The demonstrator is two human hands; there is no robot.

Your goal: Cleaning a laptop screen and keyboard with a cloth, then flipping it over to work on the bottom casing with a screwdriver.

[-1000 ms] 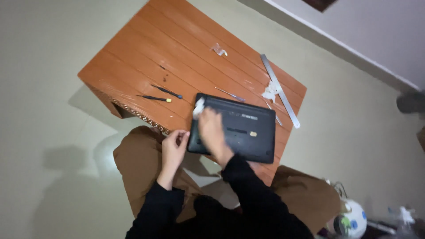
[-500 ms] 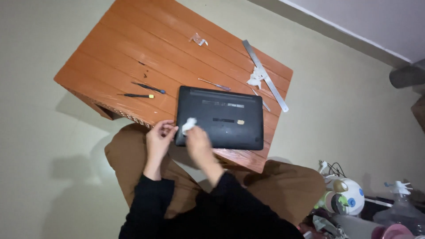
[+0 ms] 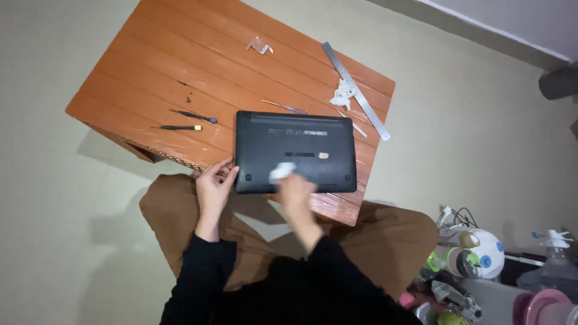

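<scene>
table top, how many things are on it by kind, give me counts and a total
On the orange slatted table:
laptop, upside down: 1
screwdrivers: 2
thin metal probe tools: 2
steel ruler: 1
crumpled white wipe: 1
clear plastic scrap: 1
Total: 8
The white wad in the right hand is not counted.

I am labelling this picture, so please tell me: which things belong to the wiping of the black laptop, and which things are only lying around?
In use:
- black laptop, lying bottom side up
- white cloth, pressed on it by the right hand
- left hand, at the laptop's corner

Lying about:
- two screwdrivers
- metal ruler
- crumpled white tissue
- wooden table under everything
</scene>
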